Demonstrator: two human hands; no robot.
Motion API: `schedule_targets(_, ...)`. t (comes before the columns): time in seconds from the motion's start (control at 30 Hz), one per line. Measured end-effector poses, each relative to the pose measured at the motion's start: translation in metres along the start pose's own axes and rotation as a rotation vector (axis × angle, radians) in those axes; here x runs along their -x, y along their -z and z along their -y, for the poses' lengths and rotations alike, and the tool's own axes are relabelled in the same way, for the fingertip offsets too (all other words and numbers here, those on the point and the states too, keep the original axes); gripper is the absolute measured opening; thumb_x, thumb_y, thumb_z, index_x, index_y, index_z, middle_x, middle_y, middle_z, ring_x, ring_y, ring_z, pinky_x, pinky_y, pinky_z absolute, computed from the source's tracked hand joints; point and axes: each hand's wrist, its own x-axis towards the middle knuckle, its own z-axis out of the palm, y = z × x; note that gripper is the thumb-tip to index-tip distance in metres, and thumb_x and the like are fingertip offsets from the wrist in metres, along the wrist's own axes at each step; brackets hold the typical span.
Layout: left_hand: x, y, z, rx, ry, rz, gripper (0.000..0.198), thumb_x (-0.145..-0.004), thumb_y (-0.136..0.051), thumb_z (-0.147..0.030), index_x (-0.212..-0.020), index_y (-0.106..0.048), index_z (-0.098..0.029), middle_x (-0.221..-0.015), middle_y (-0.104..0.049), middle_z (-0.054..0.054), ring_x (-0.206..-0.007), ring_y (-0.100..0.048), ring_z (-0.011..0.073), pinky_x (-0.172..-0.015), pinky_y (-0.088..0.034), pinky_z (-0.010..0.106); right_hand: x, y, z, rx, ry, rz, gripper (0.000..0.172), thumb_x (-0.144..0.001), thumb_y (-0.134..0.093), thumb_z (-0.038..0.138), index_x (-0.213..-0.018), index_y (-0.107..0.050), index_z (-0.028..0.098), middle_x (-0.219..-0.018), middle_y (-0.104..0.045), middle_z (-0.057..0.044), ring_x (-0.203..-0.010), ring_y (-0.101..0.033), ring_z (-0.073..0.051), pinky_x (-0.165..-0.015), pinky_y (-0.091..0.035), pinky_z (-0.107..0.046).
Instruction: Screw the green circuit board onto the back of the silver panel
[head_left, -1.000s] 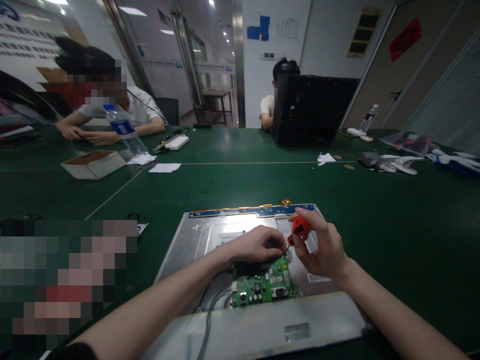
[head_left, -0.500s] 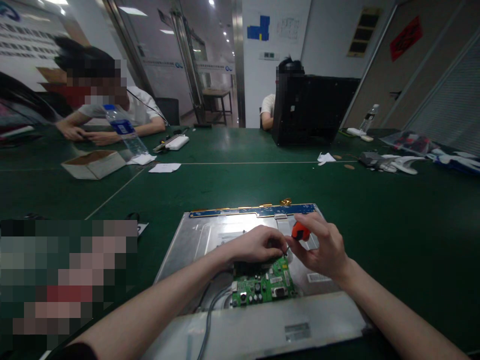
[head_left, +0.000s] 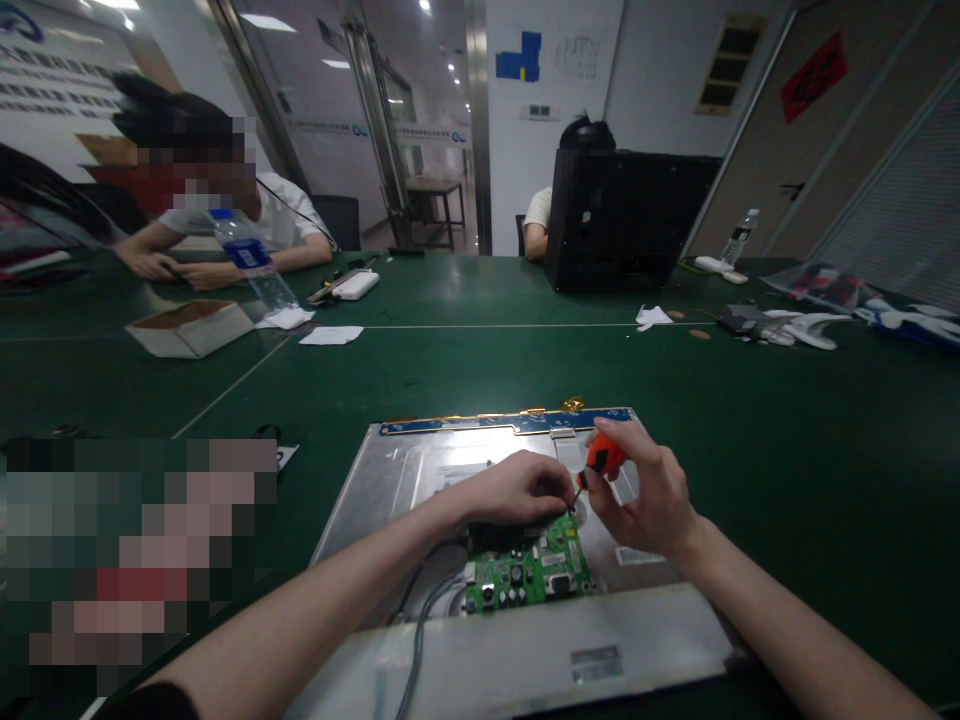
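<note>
A silver metal display panel [head_left: 435, 455] lies flat in front of me, a green circuit board [head_left: 529, 575] on its middle. My right hand [head_left: 646, 490] grips a red-and-black screwdriver [head_left: 606, 455], its shaft slanting down to the board's upper right corner. Close by that tip, the fingers of my left hand [head_left: 521, 487] are pinched together; whatever they hold is too small to make out. A narrow blue circuit strip [head_left: 487, 424] runs along the panel's far edge. From the board's left side a grey cable [head_left: 418, 650] leads toward me.
On the green table [head_left: 465, 365] stand an open box [head_left: 191, 335] and a tilted water bottle [head_left: 255, 262] at left. Across from me, a black monitor [head_left: 630, 220] partly hides one person; another person [head_left: 285, 215] sits at left. Gloves [head_left: 795, 325] lie at right.
The red screwdriver has turned a little in my right hand, and the right fingers have shifted on its handle. My left hand stays in place.
</note>
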Motion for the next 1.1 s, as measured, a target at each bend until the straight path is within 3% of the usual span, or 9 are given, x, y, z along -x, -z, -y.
schedule_targets(0.23,0.0004,-0.0007,0.0026,0.012,0.006,-0.015,0.008,-0.08,-0.063,-0.009,-0.084,-0.066,-0.014,-0.079,-0.064,0.0,-0.074,-0.059,0.0147,-0.069,-0.044,0.022,0.0037,-0.0006,-0.0024,0.108,0.037,-0.033,0.045,-0.085,-0.059,0.018,-0.126,-0.041,0.018,-0.077,-0.065,0.0,-0.057,-0.059,-0.013,-0.045,-0.049,-0.023)
schedule_targets(0.47,0.0005,0.0001,0.0011,-0.008,0.019,-0.018,0.008,-0.08,-0.063,-0.008,-0.084,-0.066,-0.014,-0.078,-0.064,-0.001,-0.073,-0.058,0.0137,-0.067,-0.043,0.021,0.0033,-0.0004,-0.0026,0.049,0.01,0.004,0.042,-0.089,-0.054,0.022,-0.128,-0.04,0.016,-0.075,-0.065,-0.001,-0.055,-0.06,-0.013,-0.047,-0.049,-0.024)
schedule_targets(0.73,0.0003,0.0007,0.0002,-0.012,0.011,0.018,0.015,-0.081,-0.061,-0.007,-0.092,-0.067,-0.014,-0.087,-0.068,0.001,-0.08,-0.061,0.0164,-0.074,-0.044,0.023,0.0026,0.0021,-0.0013,-0.037,-0.025,0.049,0.052,-0.086,-0.049,0.015,-0.136,-0.036,0.014,-0.091,-0.068,-0.007,-0.059,-0.061,-0.013,-0.052,-0.052,-0.026)
schedule_targets(0.93,0.0002,0.0009,-0.0011,-0.034,0.004,0.013,0.012,-0.08,-0.061,-0.007,-0.088,-0.066,-0.014,-0.081,-0.065,0.0,-0.076,-0.059,0.0151,-0.069,-0.043,0.022,0.0022,0.0004,-0.0003,0.028,-0.026,0.021,0.055,-0.084,-0.054,0.012,-0.136,-0.037,0.017,-0.073,-0.063,0.003,-0.051,-0.055,-0.011,-0.047,-0.049,-0.023)
schedule_targets(1.1,0.0002,0.0004,0.0018,-0.006,0.005,0.003,0.009,-0.081,-0.062,-0.008,-0.087,-0.065,-0.014,-0.082,-0.065,0.0,-0.076,-0.059,0.0155,-0.069,-0.044,0.022,0.0042,-0.001,-0.0016,0.087,-0.003,-0.011,0.056,-0.084,-0.057,0.016,-0.137,-0.037,0.019,-0.073,-0.065,0.001,-0.053,-0.058,-0.014,-0.044,-0.048,-0.024)
